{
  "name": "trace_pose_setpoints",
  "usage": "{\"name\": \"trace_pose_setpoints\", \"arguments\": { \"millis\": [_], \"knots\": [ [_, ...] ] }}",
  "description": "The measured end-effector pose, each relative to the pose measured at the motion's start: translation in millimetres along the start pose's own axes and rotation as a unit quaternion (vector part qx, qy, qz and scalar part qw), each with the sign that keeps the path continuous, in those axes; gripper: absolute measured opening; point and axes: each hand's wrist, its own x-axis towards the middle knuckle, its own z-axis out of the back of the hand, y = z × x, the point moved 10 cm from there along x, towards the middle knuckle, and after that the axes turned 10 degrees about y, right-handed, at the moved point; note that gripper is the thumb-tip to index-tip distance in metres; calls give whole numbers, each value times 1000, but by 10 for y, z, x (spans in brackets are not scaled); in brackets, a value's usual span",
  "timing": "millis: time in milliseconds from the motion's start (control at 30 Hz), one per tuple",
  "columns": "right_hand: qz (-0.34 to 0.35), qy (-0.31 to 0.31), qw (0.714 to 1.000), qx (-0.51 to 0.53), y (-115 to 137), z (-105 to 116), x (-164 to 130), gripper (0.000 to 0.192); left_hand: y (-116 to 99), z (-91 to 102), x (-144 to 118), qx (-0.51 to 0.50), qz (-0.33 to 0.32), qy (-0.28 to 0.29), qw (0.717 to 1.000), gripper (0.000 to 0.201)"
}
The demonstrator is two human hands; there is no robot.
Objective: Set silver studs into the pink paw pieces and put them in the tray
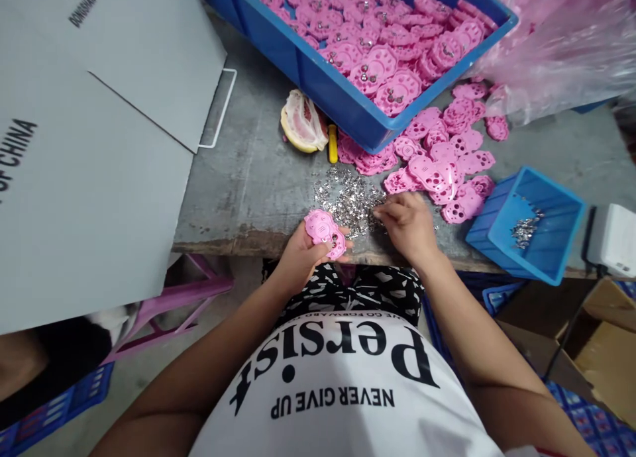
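Note:
My left hand (301,257) grips a pink plastic part (325,232) with round holes, at the table's front edge. Its thumb lies over the part, near small shiny metal bits set in it. My right hand (408,224) is at the right side of a scattered pile of small metal pieces (350,202), its thumb and fingertips pinched together. Whatever is between those fingertips is too small to make out. More pink plastic parts (440,169) lie in a loose heap just beyond my right hand.
A large blue bin (370,129) full of pink parts stands at the back. Near it lie a cut pomelo (304,122) and a yellow handle (332,144). A small blue box (527,185) with metal pieces sits right; a grey carton (124,112) blocks the left.

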Motion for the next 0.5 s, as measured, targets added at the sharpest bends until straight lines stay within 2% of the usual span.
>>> {"name": "trace_pose_setpoints", "arguments": {
  "millis": [100,167,233,367,433,500],
  "knots": [
    [-72,-37,979,188,-248,57,-58,12,-24,1,-17,2,-4,-16,1000,57],
    [-119,-45,944,304,-341,13,-92,15,-34,-10,-16,1,-4,-16,1000,57],
    [-163,-38,898,407,-369,-74,-125,22,-38,-31,-11,-3,0,-8,1000,58],
    [-199,15,796,571,-235,-240,-169,30,-69,-66,-25,-11,-1,3,1000,60],
    [-196,38,764,613,-141,-264,-187,31,-90,-70,-43,-15,-6,0,1000,58],
    [-191,56,747,634,-59,-271,-204,31,-107,-71,-61,-16,-9,-3,1000,57]
  ]
}}
